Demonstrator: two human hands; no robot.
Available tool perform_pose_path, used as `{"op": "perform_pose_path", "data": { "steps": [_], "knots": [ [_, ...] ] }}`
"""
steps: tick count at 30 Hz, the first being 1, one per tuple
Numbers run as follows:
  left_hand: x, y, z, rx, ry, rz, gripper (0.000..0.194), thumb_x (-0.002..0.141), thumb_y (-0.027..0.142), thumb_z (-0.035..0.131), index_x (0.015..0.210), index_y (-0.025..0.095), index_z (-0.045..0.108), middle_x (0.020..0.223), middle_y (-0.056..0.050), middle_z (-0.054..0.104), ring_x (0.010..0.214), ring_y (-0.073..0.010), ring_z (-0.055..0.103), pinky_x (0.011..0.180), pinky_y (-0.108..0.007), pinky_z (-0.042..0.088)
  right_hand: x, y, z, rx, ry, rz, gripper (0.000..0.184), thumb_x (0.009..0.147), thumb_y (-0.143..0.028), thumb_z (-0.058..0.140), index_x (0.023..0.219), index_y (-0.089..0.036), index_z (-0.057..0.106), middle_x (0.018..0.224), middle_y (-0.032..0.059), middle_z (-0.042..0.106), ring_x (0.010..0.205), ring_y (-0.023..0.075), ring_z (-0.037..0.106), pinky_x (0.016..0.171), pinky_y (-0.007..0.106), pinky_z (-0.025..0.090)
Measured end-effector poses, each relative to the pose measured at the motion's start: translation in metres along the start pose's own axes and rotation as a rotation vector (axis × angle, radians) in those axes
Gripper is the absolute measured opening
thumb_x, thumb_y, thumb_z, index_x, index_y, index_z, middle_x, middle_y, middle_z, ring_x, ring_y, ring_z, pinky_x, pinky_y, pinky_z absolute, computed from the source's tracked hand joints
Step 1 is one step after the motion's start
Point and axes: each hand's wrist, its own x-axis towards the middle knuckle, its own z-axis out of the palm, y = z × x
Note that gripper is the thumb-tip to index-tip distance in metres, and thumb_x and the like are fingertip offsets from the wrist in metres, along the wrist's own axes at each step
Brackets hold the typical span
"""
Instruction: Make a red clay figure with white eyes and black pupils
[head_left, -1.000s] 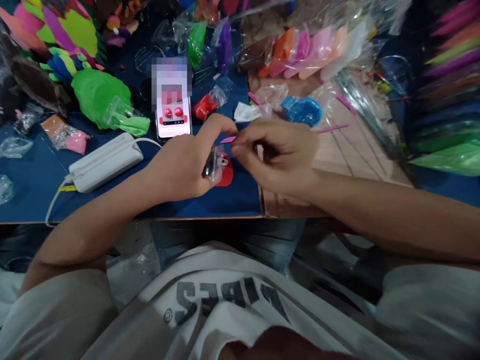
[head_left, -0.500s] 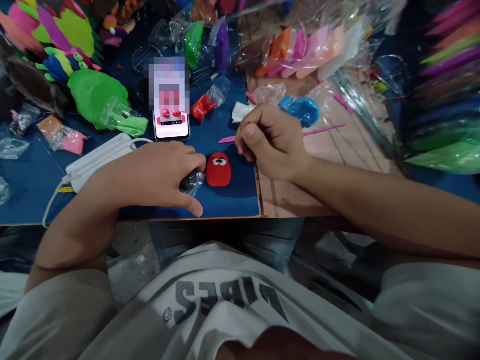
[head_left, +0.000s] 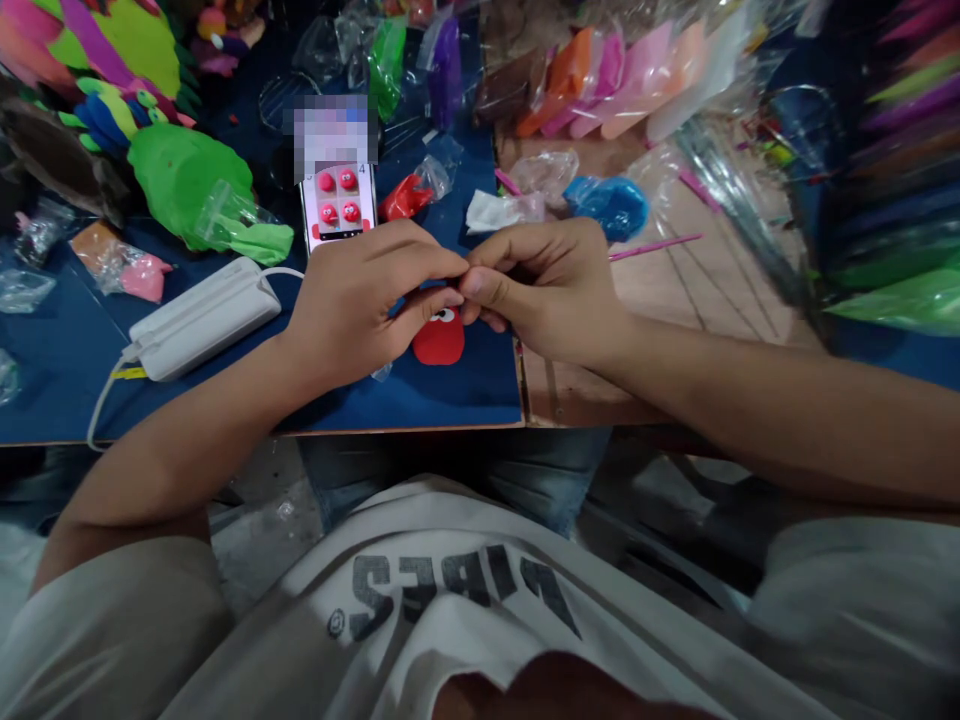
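Note:
A small red clay figure (head_left: 439, 340) with white eyes lies on the blue mat (head_left: 67, 350), just below my two hands. My left hand (head_left: 360, 300) and my right hand (head_left: 540, 285) meet fingertip to fingertip above it, both pinched closed on something too small to make out. A bit of clear plastic bag (head_left: 381, 372) pokes out under my left palm. A phone (head_left: 337, 205) lies just beyond my left hand, its screen showing red figures.
A white power bank (head_left: 199, 318) with a cable lies left of my hands. Bags of red (head_left: 409, 195), blue (head_left: 611, 205), green (head_left: 247, 235) and pink clay (head_left: 139, 275) lie around. A pink stick tool (head_left: 652, 247) rests on the wooden board (head_left: 675, 290). Foam shapes crowd the far left.
My left hand lifted off the mat and its small bag and came up to meet my right hand. Both hands now pinch together above the red figure. The phone screen changed.

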Motion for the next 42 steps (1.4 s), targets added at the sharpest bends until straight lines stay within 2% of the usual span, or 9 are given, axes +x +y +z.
{"op": "perform_pose_path", "data": {
  "steps": [6,10,16,23,27,31,35,40,42],
  "knots": [
    [0.004,-0.003,0.001,0.038,-0.018,-0.032,0.03,0.121,0.043,0.06,0.118,0.031,0.088,0.113,-0.005,0.09,0.108,-0.0255,0.089,0.095,-0.042,0.07,0.003,-0.003,0.001,0.079,0.04,0.058,0.059,0.095,-0.081,0.096,0.085,-0.023,0.086,0.067,-0.0005,0.076,0.046,0.0089,0.049,0.043,0.028,0.035],
    [0.006,-0.005,-0.005,0.011,0.013,-0.112,0.019,0.113,0.038,0.066,0.109,0.027,0.08,0.096,-0.004,0.085,0.084,-0.0226,0.083,0.086,-0.04,0.067,0.008,0.003,-0.012,0.093,0.167,0.004,0.058,0.095,-0.082,0.095,0.086,-0.024,0.09,0.063,-0.0001,0.074,0.045,0.0105,0.05,0.042,0.031,0.031],
    [0.011,-0.015,-0.008,0.024,-0.108,-0.177,0.032,0.114,0.044,0.053,0.097,0.028,0.074,0.081,-0.003,0.078,0.072,-0.023,0.071,0.075,-0.041,0.053,0.016,0.016,-0.03,-0.053,0.351,-0.127,0.055,0.098,-0.078,0.094,0.077,-0.028,0.086,0.058,-0.0009,0.07,0.047,0.0127,0.05,0.052,0.035,0.043],
    [0.014,-0.015,-0.009,-0.084,-0.295,-0.251,0.032,0.115,0.048,0.062,0.118,0.027,0.087,0.096,-0.005,0.087,0.086,-0.0217,0.079,0.083,-0.037,0.065,0.013,0.014,-0.027,-0.156,0.317,-0.179,0.053,0.107,-0.071,0.089,0.078,-0.027,0.088,0.055,-0.0029,0.07,0.039,0.0088,0.045,0.046,0.032,0.041],
    [0.016,-0.016,-0.009,-0.122,-0.317,-0.269,0.032,0.115,0.047,0.064,0.117,0.028,0.09,0.104,-0.006,0.09,0.094,-0.0233,0.082,0.089,-0.039,0.069,0.009,0.007,-0.026,-0.194,0.277,-0.212,0.051,0.111,-0.064,0.087,0.079,-0.025,0.088,0.056,-0.0016,0.071,0.045,0.0089,0.055,0.048,0.028,0.042],
    [0.017,-0.017,-0.008,-0.138,-0.318,-0.285,0.029,0.115,0.045,0.066,0.116,0.031,0.091,0.112,-0.006,0.091,0.1,-0.0248,0.084,0.095,-0.043,0.071,0.007,0.006,-0.026,-0.246,0.267,-0.236,0.048,0.116,-0.054,0.085,0.077,-0.024,0.086,0.059,-0.0009,0.073,0.049,0.009,0.057,0.051,0.028,0.042],
    [0.017,-0.016,-0.009,-0.158,-0.322,-0.269,0.024,0.112,0.038,0.067,0.113,0.033,0.091,0.11,-0.004,0.091,0.1,-0.025,0.086,0.098,-0.044,0.071,0.006,0.003,-0.026,-0.301,0.247,-0.258,0.063,0.117,-0.061,0.081,0.066,-0.023,0.077,0.059,-0.0002,0.071,0.048,0.0076,0.052,0.053,0.031,0.041],
    [0.017,-0.014,-0.01,-0.158,-0.32,-0.282,0.026,0.11,0.029,0.065,0.112,0.035,0.09,0.11,0.0,0.093,0.101,-0.0239,0.088,0.098,-0.043,0.07,0.003,-0.002,-0.025,-0.368,0.231,-0.172,0.067,0.116,-0.073,0.076,0.07,-0.024,0.075,0.059,-0.0018,0.069,0.053,0.0102,0.057,0.053,0.032,0.038],
    [0.017,-0.013,-0.01,-0.17,-0.31,-0.263,0.024,0.11,0.028,0.067,0.111,0.036,0.089,0.111,0.001,0.093,0.099,-0.0238,0.088,0.096,-0.045,0.071,0.002,-0.002,-0.026,-0.389,0.221,-0.174,0.064,0.117,-0.066,0.075,0.07,-0.023,0.074,0.06,-0.0023,0.068,0.055,0.0099,0.056,0.055,0.032,0.036]
  ]
}}
